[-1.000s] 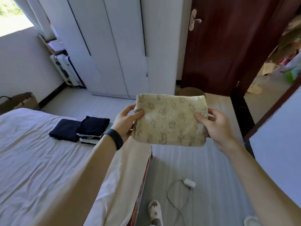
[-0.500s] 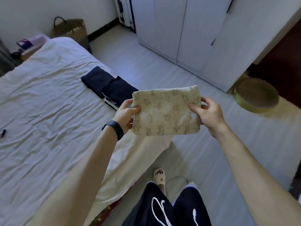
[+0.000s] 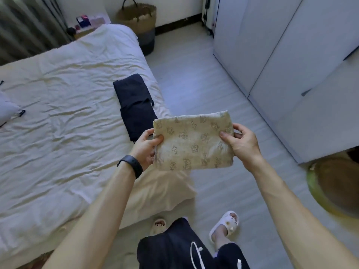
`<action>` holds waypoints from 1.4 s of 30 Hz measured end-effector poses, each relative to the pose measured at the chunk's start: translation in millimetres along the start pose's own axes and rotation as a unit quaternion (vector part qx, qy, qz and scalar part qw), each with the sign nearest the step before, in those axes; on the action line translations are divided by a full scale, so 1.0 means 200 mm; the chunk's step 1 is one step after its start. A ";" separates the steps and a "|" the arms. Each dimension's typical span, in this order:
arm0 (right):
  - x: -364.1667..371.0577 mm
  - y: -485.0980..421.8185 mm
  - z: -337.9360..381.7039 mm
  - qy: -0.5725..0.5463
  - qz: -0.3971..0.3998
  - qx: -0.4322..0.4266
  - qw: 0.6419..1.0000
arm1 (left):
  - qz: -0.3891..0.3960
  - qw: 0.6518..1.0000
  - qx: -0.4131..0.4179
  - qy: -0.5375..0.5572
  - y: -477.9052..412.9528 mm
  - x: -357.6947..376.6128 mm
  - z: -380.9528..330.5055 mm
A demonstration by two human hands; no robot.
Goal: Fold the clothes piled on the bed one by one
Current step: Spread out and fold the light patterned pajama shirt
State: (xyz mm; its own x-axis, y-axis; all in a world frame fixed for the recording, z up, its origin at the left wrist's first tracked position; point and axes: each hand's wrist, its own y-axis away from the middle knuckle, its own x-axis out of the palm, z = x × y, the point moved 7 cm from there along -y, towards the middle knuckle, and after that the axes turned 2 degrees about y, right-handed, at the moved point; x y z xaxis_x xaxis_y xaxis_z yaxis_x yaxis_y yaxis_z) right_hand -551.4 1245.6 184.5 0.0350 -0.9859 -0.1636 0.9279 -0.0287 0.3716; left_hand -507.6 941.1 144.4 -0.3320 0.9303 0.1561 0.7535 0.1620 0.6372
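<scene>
A folded beige garment with small printed figures [image 3: 193, 141] hangs in the air over the bed's corner. My left hand [image 3: 145, 147] pinches its left edge, thumb on top. My right hand [image 3: 241, 141] grips its right edge the same way. On the white bed [image 3: 58, 123] lie two folded dark navy garments [image 3: 136, 105], one behind the other near the right edge, just beyond the held piece. At the far left edge of the bed a pale cloth [image 3: 7, 109] shows only in part.
A woven basket [image 3: 139, 18] stands on the floor past the bed's far corner. White wardrobe doors [image 3: 291, 55] line the right side. A round woven tray with a green rim [image 3: 334, 189] lies on the floor at the right. My slippered feet [image 3: 223, 224] stand beside the bed.
The view has swung left and down toward the bed. Both hands kept their hold on the folded beige garment, which now sits nearer the navy garments.
</scene>
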 end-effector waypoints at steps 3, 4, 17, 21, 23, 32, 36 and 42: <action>-0.13 -0.19 0.08 0.027 0.041 -0.006 0.999 | -0.034 0.999 -0.002 0.037 -0.04 0.16 0.03; -0.16 -0.26 0.11 0.035 0.054 -0.009 0.998 | -0.042 0.998 -0.002 0.049 -0.05 0.20 0.03; -0.04 -1.22 0.49 0.097 0.197 -0.010 0.975 | -0.129 0.978 0.037 0.158 -0.55 0.45 -0.19; 0.10 -1.52 0.67 0.123 0.226 -0.015 0.966 | -0.157 0.968 0.030 0.192 -0.79 0.45 -0.33; 0.19 -1.66 0.77 0.134 0.239 -0.018 0.962 | -0.163 0.964 0.029 0.206 -0.88 0.45 -0.43; 0.64 -2.22 1.04 0.192 0.318 -0.020 0.928 | -0.263 0.922 0.041 0.279 -1.21 0.36 -0.75; 0.93 -2.46 1.12 0.218 0.370 -0.023 0.903 | -0.322 0.890 0.047 0.319 -1.35 0.30 -0.82; 1.44 -2.80 1.22 0.280 0.463 -0.025 0.841 | -0.410 0.824 0.045 0.388 -1.54 0.24 -0.94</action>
State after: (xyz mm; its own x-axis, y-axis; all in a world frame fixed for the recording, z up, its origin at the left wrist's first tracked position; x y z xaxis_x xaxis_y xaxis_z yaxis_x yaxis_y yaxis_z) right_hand -1151.0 937.2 152.5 0.9070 -0.3494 -0.2352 0.4208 0.7289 0.5401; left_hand -861.9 873.1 97.8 -0.9874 0.0116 0.1580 0.1226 0.6876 0.7157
